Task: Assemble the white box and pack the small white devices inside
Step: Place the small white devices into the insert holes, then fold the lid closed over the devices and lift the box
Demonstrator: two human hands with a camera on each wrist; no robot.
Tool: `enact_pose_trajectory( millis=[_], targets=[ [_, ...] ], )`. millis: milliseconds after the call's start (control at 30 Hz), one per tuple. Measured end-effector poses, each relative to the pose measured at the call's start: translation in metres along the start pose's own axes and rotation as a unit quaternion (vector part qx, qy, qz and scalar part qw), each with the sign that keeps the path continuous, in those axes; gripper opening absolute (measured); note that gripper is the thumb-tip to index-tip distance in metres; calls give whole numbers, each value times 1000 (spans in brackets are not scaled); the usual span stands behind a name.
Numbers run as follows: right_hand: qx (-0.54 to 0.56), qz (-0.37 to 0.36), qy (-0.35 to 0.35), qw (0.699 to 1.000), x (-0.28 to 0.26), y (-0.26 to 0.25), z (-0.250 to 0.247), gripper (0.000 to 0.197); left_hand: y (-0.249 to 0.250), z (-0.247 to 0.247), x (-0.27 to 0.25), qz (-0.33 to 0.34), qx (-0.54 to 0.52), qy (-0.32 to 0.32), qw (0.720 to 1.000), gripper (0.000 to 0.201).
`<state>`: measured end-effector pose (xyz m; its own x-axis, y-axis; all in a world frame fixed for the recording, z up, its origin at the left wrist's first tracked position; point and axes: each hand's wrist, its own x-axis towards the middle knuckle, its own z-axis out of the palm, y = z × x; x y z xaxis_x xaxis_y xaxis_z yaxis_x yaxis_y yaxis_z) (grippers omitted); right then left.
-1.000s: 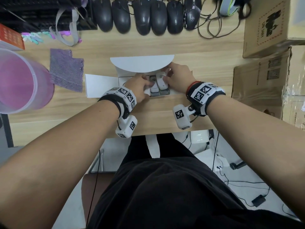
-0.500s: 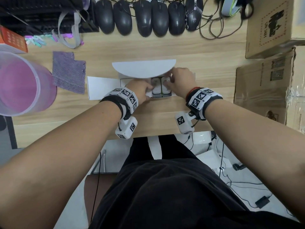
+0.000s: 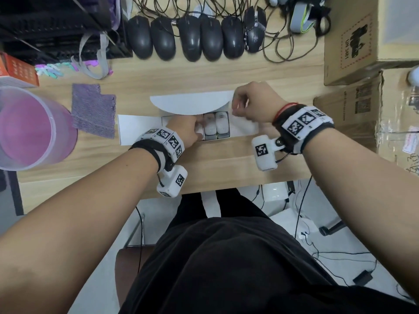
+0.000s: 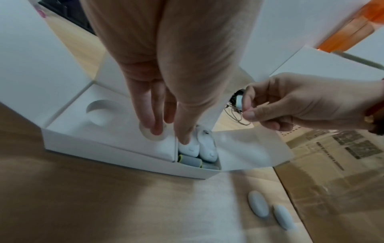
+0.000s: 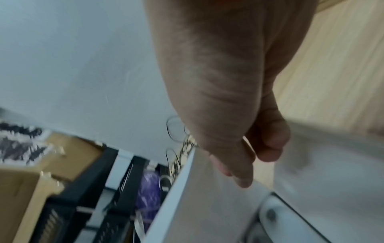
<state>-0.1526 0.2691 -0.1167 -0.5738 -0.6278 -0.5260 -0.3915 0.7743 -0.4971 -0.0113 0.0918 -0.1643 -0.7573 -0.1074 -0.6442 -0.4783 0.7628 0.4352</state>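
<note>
The white box (image 3: 138, 129) lies open at the desk's middle, its curved lid flap (image 3: 190, 102) standing up at the back. Two small white devices (image 3: 215, 124) lie side by side in its right compartment (image 4: 205, 148), above grey cylinders with green ends (image 4: 190, 160). My left hand (image 3: 186, 130) reaches into the box with straight fingers. One fingertip (image 4: 185, 139) presses the left device, the others rest on the white insert (image 4: 116, 131). My right hand (image 3: 251, 103) is raised at the lid's right end, fingers curled, thumb (image 5: 239, 174) against the lid panel (image 5: 187, 205).
A row of black mice (image 3: 192, 37) and tangled cables lie behind the box. Cardboard boxes (image 3: 362, 41) stand at the right. A pink tub (image 3: 29, 125) and a purple cloth (image 3: 93, 109) sit to the left. The desk's front edge runs just below my wrists.
My right hand has left the devices and moved right and back to the lid's right end. My left hand stays in the box on the insert and left device.
</note>
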Motion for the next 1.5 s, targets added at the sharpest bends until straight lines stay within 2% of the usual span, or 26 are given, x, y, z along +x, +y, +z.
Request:
enact_pose_trajectory(
  millis=[67,167,233,267,333,400,500,633,700,833,900,967,1067,1233,1333,1400,1500],
  targets=[
    [55,31,46,997,-10,16,-13,5,11,-4,-6,16,-3,5,1000,18],
    [39,110,103,988,-22,49,-13,11,29,-2,-11,33,26,-32,999,10],
    [18,171,84,981,-32,72,-1,13,39,9,-11,42,56,-59,996,17],
    [12,197,59,979,-36,83,8,20,44,14,-10,46,66,-63,995,20],
    [16,237,-2,971,-47,102,28,46,53,24,-10,55,55,-75,994,19],
    [16,248,-37,968,-56,111,44,67,59,33,-9,61,28,-81,994,16],
    [-2,228,-36,973,-64,114,64,68,63,44,-8,60,12,-91,994,14],
    [-51,206,13,977,-74,115,79,51,61,56,-9,39,-17,-116,992,14],
    [-58,216,24,974,-77,120,82,49,60,60,-11,37,-31,-115,992,13],
    [-21,220,53,974,-83,133,82,30,60,66,-13,22,-59,-120,991,14],
    [-4,196,50,979,-83,134,79,30,62,68,-13,16,-82,-114,990,14],
    [16,163,49,985,-80,129,74,41,65,70,-12,3,-120,-105,987,17],
    [31,115,48,992,-71,117,72,51,70,70,-14,-32,-203,-100,973,20],
    [-16,132,-5,991,-63,103,85,28,76,65,-18,-71,-276,-90,954,20],
    [-17,128,-2,992,-64,93,81,29,76,59,-23,-80,-298,-88,947,24],
    [6,97,-20,995,-68,81,73,32,77,53,-29,-81,-330,-92,936,29],
    [62,20,-57,996,-80,47,59,34,75,40,-46,-85,-411,-116,900,37]
  ],
)
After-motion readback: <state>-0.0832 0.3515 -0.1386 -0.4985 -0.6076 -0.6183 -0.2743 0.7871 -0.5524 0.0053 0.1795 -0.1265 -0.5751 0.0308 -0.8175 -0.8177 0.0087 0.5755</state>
